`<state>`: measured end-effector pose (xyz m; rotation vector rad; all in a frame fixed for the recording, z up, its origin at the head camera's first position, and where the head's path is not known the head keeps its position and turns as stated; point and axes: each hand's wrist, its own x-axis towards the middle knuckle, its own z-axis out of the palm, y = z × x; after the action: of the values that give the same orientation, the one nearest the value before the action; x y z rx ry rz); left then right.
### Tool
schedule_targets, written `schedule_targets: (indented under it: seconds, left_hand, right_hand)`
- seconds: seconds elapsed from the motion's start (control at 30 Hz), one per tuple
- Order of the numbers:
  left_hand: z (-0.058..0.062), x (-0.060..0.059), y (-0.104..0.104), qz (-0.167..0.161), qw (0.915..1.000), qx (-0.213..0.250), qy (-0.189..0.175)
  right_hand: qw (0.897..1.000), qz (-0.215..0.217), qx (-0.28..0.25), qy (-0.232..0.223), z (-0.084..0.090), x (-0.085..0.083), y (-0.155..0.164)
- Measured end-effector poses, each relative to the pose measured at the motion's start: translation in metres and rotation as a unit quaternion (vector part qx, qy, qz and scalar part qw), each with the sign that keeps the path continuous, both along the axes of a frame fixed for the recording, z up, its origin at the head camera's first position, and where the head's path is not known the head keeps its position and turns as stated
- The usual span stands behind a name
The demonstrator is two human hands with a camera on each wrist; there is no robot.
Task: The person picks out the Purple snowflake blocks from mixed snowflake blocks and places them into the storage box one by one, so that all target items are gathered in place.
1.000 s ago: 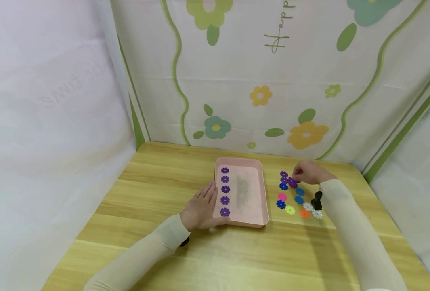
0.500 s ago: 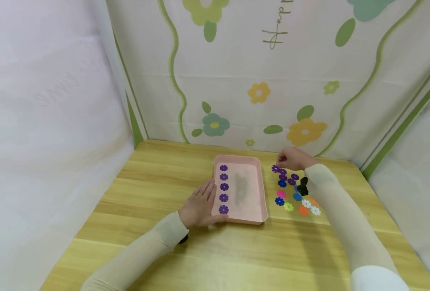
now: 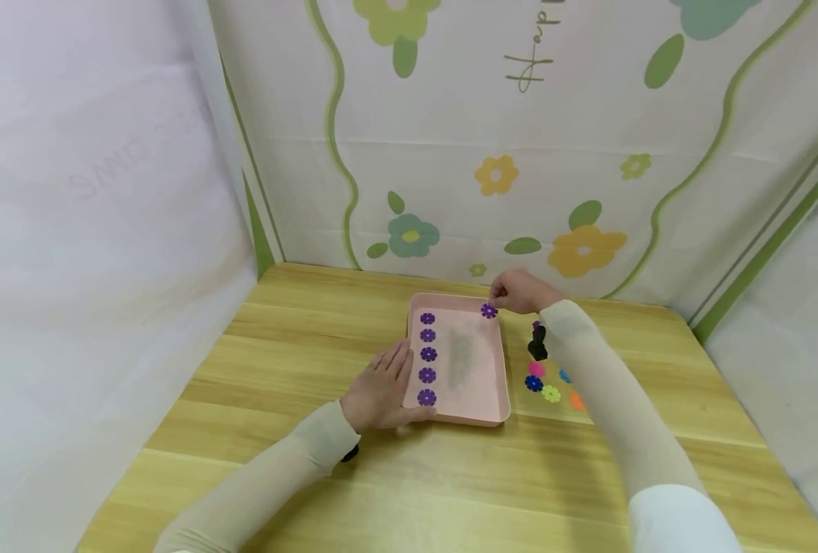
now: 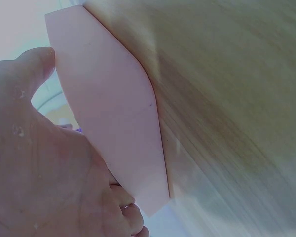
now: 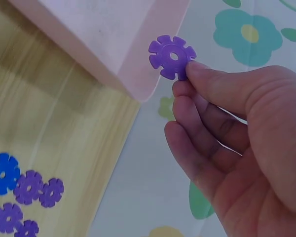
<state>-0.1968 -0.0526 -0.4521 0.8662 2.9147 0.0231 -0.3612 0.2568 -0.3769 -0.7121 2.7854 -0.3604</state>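
**Grip check: right pinching purple disc over tray's far corner, left bracing tray**

Left hand (image 3: 379, 393) lies flat, fingers straight, against the near-left edge of the pink tray (image 3: 497, 361), likely so it doesn't slide on the worktop (image 3: 298, 338). Tray holds a column of five purple discs (image 3: 427, 354) down its left side; right side bare. Loose mixed-colour discs (image 3: 550, 393) sit on the worktop right of the tray, partly hidden by the sleeve. Right hand (image 3: 519, 292) pinches one purple snowflake disc (image 5: 172, 57) by its rim at the fingertips, above the tray's far-right corner, not touching it.
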Motion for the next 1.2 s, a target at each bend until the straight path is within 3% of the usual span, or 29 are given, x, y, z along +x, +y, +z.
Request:
schedule_targets:
  seconds: [0.43,0.83,1.2]
  left_hand:
    - [0.001,0.0,-0.002,-0.003,0.9999,0.0,0.015]
    - [0.0,-0.001,-0.004,-0.007,0.9998,-0.012,0.017]
    - [-0.004,-0.002,-0.003,-0.009,0.9993,-0.028,0.023]
  right_hand:
    - [1.0,-0.014,0.024,0.006,-0.023,-0.011,-0.029]
    - [0.998,-0.059,0.016,-0.007,-0.052,-0.016,-0.042]
    - [0.993,-0.112,0.026,-0.01,-0.06,-0.018,-0.047]
